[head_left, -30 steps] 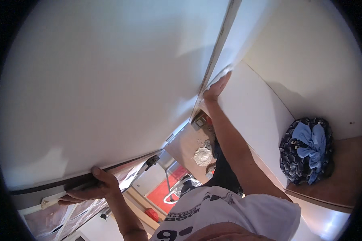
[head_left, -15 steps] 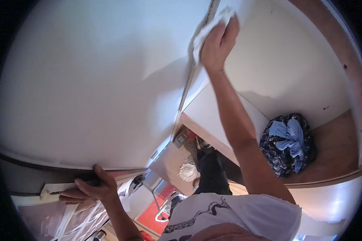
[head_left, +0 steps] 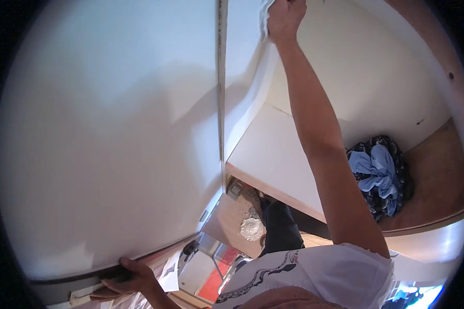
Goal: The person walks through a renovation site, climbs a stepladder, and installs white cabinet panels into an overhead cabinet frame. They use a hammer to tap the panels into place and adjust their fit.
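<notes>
White panel, brown floor below

On the right, a brown wooden board meets a plain cream wall; left of them lies a tan floor.

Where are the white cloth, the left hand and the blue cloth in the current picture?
White cloth [head_left: 264, 20]: head view, on its visible strip beside the right hand [head_left: 287, 20].
Left hand [head_left: 135, 280]: head view, middle of the hand.
Blue cloth [head_left: 380, 181]: head view, middle of its crumpled folds.
</notes>
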